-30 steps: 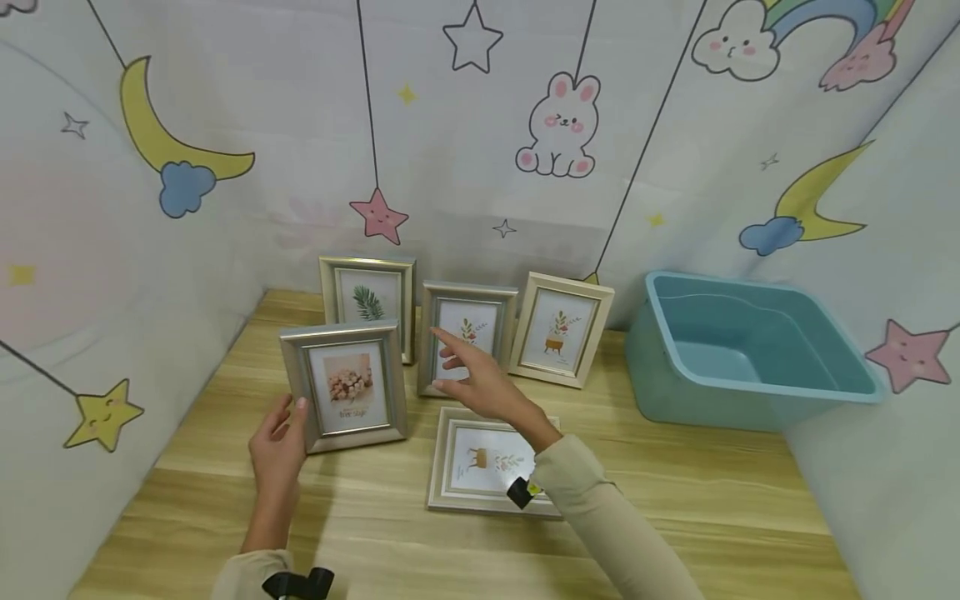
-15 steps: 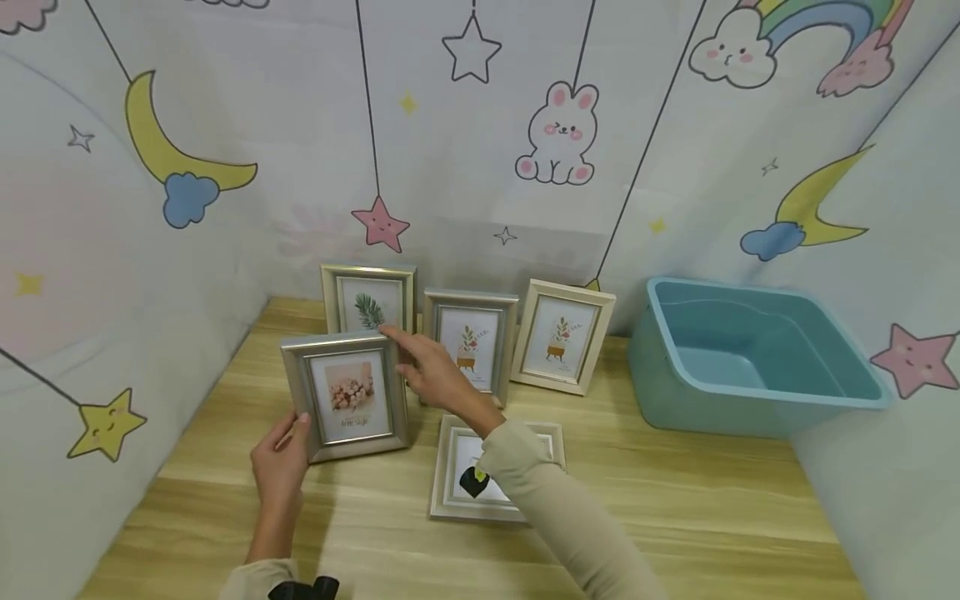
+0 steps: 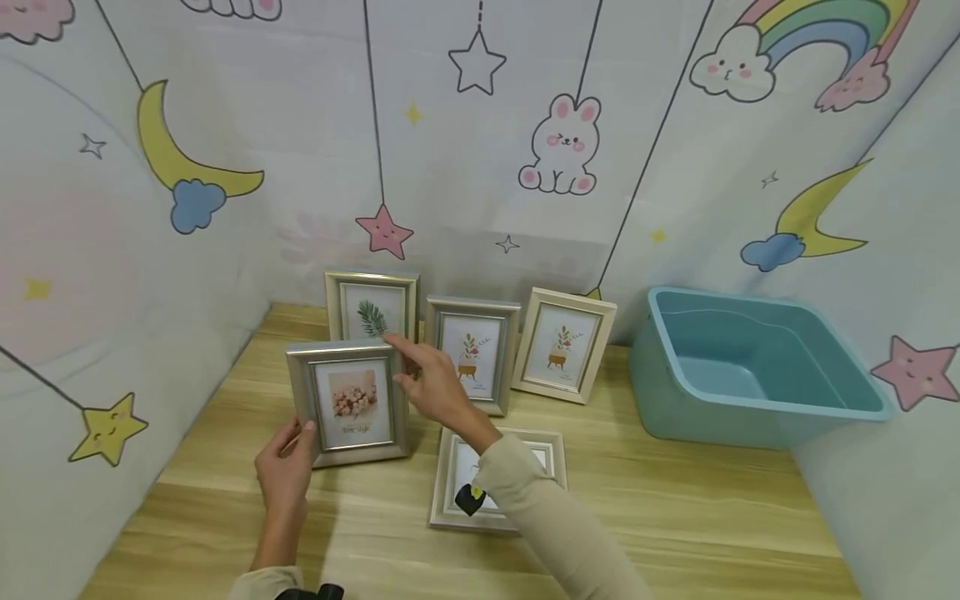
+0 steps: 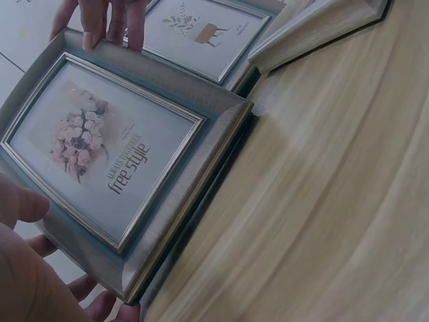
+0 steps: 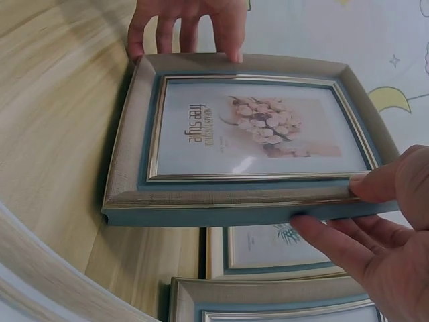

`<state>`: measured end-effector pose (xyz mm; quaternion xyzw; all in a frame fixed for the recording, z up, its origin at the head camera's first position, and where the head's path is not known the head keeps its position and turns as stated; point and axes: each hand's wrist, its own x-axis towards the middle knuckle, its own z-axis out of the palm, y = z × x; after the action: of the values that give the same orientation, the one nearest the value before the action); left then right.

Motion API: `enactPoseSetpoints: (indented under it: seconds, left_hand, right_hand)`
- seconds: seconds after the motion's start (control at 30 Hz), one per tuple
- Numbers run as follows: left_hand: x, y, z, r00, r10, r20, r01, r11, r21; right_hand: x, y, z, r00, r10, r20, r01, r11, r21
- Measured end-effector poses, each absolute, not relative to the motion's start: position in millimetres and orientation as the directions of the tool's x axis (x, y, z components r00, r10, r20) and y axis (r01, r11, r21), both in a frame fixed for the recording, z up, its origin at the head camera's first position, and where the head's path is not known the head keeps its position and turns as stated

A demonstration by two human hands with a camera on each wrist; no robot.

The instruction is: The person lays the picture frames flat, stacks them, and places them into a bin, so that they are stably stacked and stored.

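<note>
A silvery photo frame [image 3: 355, 400] with a pink flower picture stands slightly tilted on the table, held from both sides. My left hand [image 3: 287, 467] grips its lower left edge, thumb on the front. At the upper right side, my right hand [image 3: 435, 387] pinches the edge; in the right wrist view its thumb lies on the front and the fingers [image 5: 335, 245] reach behind. A leaf-sprig frame [image 3: 372, 310] stands behind, partly covered. Beside it are a grey-silver potted-plant frame [image 3: 483, 342] and a cream potted-plant frame [image 3: 564, 346], both upright.
Another frame [image 3: 446, 483] lies flat on the wooden table [image 3: 675, 517], partly hidden under my right sleeve. A blue-green plastic tub [image 3: 660, 392] stands at the back right. Patterned fabric walls [image 3: 465, 150] enclose the table's back and sides.
My right hand has moved left from in front of the middle frame and taken hold of the flower frame's upper right edge. My left hand keeps its grip.
</note>
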<state>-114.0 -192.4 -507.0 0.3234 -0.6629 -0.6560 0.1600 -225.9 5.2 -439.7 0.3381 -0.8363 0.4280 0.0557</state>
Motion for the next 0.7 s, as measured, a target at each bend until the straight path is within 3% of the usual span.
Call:
enactPoseSetpoints:
  seconds: [0.17, 0.33, 0.53, 0.7]
  left_hand:
    - [-115, -189, -506, -0.754, -0.635, -0.169, -0.216, -0.003, 0.976]
    - [-117, -185, -503, -0.772, -0.622, -0.133, -0.199, 0.038, 0.979]
    - [-121, -182, -502, -0.751, -0.626, -0.209, -0.132, -0.168, 0.977]
    - [-121, -175, -497, -0.743, -0.607, -0.281, -0.023, -0.396, 0.918]
  right_hand:
    - [-221, 15, -444, -0.806, -0.472, 0.357, -0.538, 0.331, -0.775]
    - [-218, 27, -449, -0.812, -0.402, 0.422, -0.549, 0.283, -0.787]
    - [-211, 36, -449, -0.84, -0.303, 0.45, -0.525, 0.246, -0.815]
    - [-205, 44, -445, -0.898, -0.213, 0.384, -0.41, 0.097, -0.907]
